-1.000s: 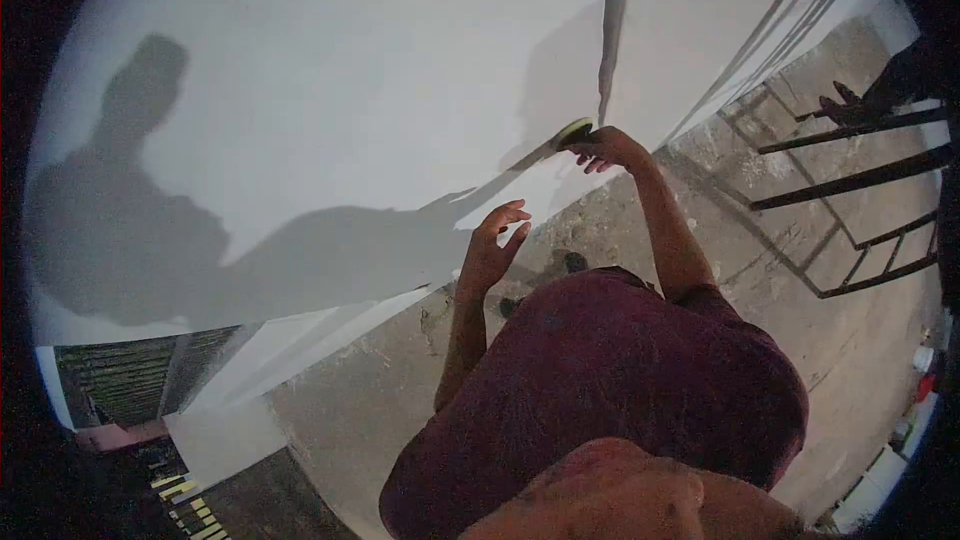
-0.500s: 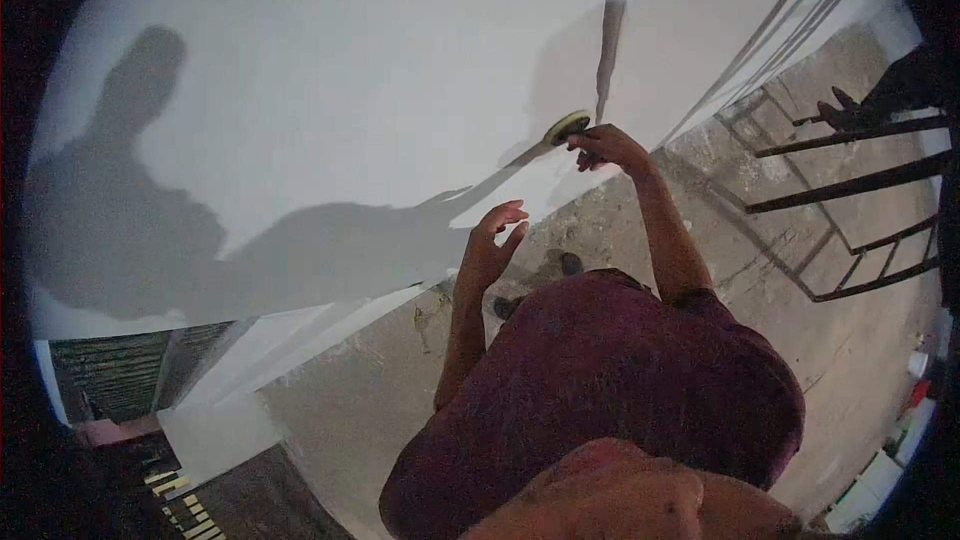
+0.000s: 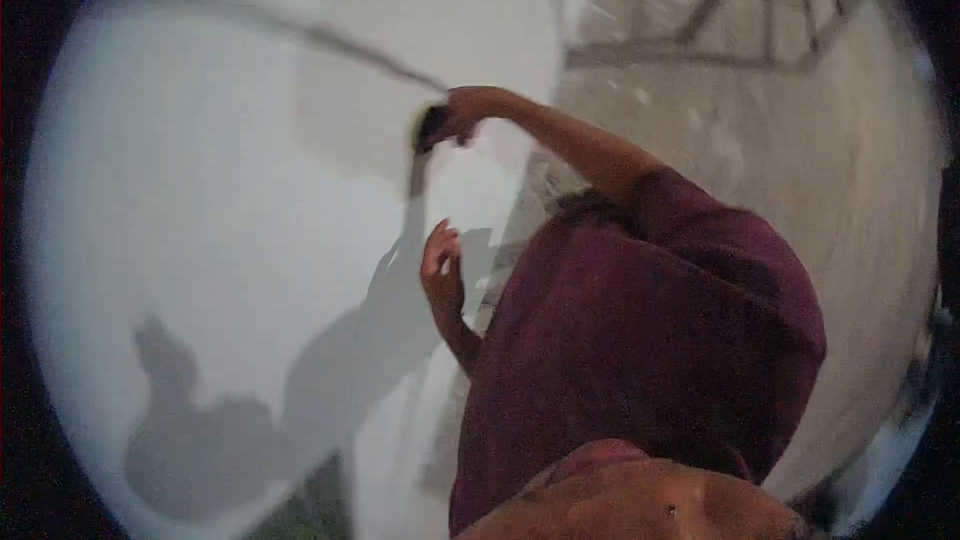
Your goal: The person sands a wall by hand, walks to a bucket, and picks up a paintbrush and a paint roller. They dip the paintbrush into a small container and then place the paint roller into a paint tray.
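Observation:
A round disc-shaped pad (image 3: 430,128), dark with a pale yellowish rim, is against the white wall (image 3: 250,180). My right hand (image 3: 467,114) has its fingers wrapped round the back of the pad. Lower down, my left hand (image 3: 442,258) is raised near the wall with its fingers curved and apart, holding nothing. The pad's face against the wall is hidden, and motion blurs its edges.
Concrete floor (image 3: 700,130) lies to the right of the wall's foot. A dark metal frame or its shadow (image 3: 690,50) crosses the floor at the top right. Arm and body shadows fall on the wall.
The view has turned, so wall and floor lie at a new angle. My right hand and the pad now appear further left in the view, and my left hand appears lower and further left.

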`<state>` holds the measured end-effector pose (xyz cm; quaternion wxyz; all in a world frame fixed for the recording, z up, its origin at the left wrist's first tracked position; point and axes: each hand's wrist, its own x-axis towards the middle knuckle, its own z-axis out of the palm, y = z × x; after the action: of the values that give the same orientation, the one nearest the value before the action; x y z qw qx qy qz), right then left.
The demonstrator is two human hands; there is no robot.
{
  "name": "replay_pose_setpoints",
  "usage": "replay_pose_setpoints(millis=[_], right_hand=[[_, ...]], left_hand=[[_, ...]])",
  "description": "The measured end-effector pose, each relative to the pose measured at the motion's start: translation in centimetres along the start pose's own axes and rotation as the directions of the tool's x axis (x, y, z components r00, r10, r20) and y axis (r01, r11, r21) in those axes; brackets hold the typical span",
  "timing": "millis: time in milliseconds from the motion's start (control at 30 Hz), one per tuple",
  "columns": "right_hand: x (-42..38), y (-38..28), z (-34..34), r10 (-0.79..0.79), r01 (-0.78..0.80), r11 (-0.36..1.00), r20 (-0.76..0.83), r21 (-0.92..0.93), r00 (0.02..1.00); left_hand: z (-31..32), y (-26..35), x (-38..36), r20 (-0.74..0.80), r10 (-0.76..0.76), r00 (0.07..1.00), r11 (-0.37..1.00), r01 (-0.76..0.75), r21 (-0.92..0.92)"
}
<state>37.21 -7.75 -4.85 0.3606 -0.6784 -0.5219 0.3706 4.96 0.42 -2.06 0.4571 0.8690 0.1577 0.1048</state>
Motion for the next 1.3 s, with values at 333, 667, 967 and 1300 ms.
replay_pose_setpoints(millis=[333,667,967,1300], right_hand=[[2.0,0.2,-0.8,0.31,-0.317,0.932,0.069,0.177,0.948],[0.0,-0.3,-0.6,0.187,-0.145,0.962,-0.174,0.229,0.967],[-1.0,-0.8,-2.2,0.187,-0.154,0.946,-0.093,0.284,0.978],[-0.2,-0.5,-2.7,0.172,-0.122,0.922,-0.107,0.367,0.979]], left_hand=[[0.6,4.2,6.3,0.308,-0.068,0.949,0.997,0.074,-0.007],[3.4,8.7,11.2,0.5,-0.059,0.864,0.998,0.032,0.062],[4.2,11.4,9.6,0.453,-0.115,0.884,0.993,0.09,0.076],[3.2,7.8,10.7,0.437,-0.154,0.886,0.988,0.149,0.047]])
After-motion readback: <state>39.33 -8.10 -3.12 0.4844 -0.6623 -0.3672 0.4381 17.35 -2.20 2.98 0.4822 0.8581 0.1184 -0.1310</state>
